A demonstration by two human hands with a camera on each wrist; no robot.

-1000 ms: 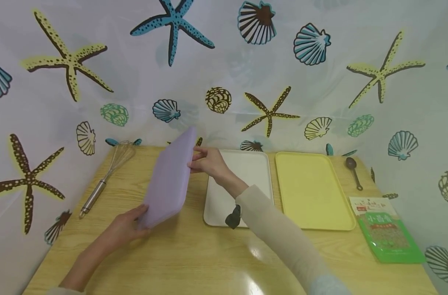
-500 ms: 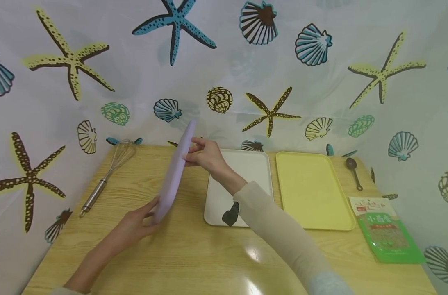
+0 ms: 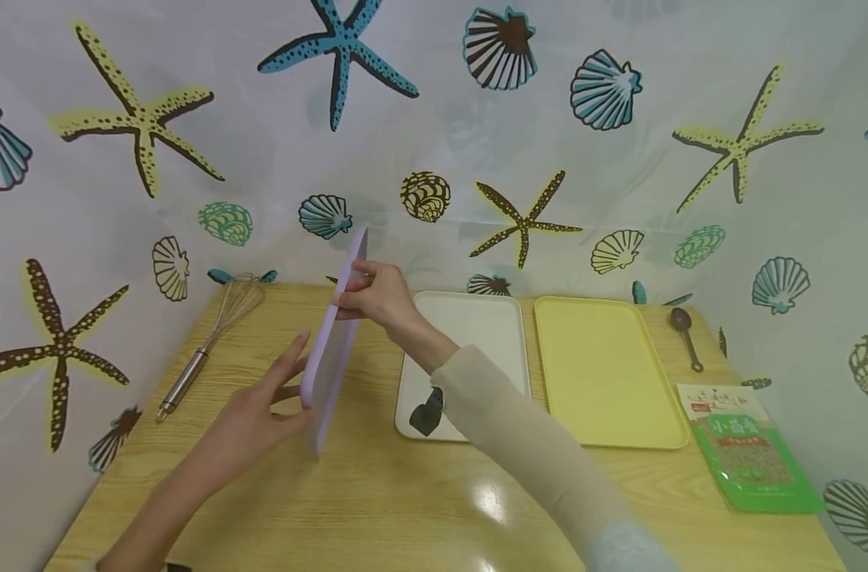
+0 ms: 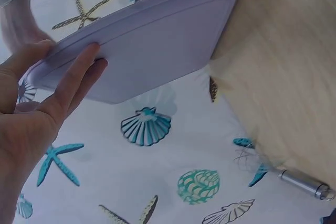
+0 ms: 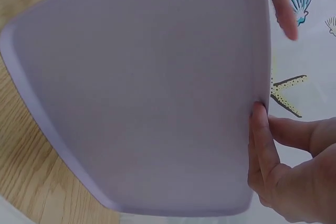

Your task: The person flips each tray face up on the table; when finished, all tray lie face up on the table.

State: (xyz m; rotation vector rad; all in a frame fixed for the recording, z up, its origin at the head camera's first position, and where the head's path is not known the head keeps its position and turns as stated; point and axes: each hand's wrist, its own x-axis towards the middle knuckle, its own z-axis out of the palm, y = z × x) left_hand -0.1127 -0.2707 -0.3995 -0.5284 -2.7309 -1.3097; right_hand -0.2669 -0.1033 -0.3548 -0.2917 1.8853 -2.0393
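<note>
- The left hand (image 3: 258, 413) reached forward from a bare forearm, its fingers (image 4: 71, 85) straight and spread, pressing flat.
- The right hand (image 3: 372, 298), on a beige-sleeved arm stretched across, pinched with curled fingers (image 5: 261, 145).

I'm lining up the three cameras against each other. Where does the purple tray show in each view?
Head: purple tray stands on edge left of centre, between left hand and right hand.
Left wrist: tray crosses the upper half, fingers against it.
Right wrist: tray fills most of the frame.
Shared landmark: the wooden table, also at right and at left.
</note>
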